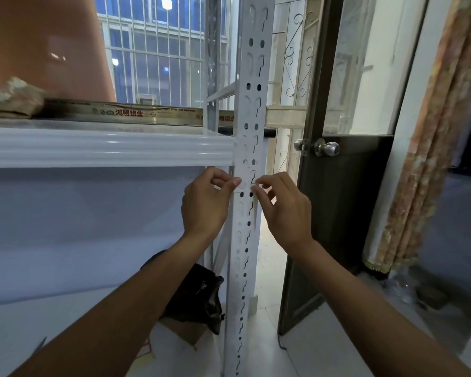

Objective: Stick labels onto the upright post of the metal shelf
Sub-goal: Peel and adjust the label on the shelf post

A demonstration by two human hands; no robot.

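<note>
- Label [244,186]: a thin, pale strip, flat and matte. It lies crosswise on the front face of the upright post [257,31], just below the level of the shelf beam [106,148]. It is so close in colour to the paint that its edges are hard to make out.
- The post is white-painted angle steel, tall and narrow. It is punched along its length with paired oval holes and stepped keyhole slots.
- The left hand [204,205] pinches the label's left end in a narrow grip between thumb and forefinger, at the post's left edge. Its other fingers are curled in.
- The right hand [283,208] pinches the label's right end with thumb and fingertips at the post's right edge, the knuckles bent.
- The shelf beam is glossy white metal with long rolled ridges, and it meets the post on its left.
- On the shelf stand a smooth orange-brown plastic tub [44,44] and a rough, crumbly lump of stone [14,96]. A long metal bar [120,112] printed with red characters lies there too.
- Low down behind the post, a crinkled black plastic bag [199,295] sits on a cardboard box [180,331].
- To the right, a dark brown door [346,200] stands ajar with a round polished steel knob [327,148]. Beyond it a floral curtain [433,131] hangs in soft folds.
</note>
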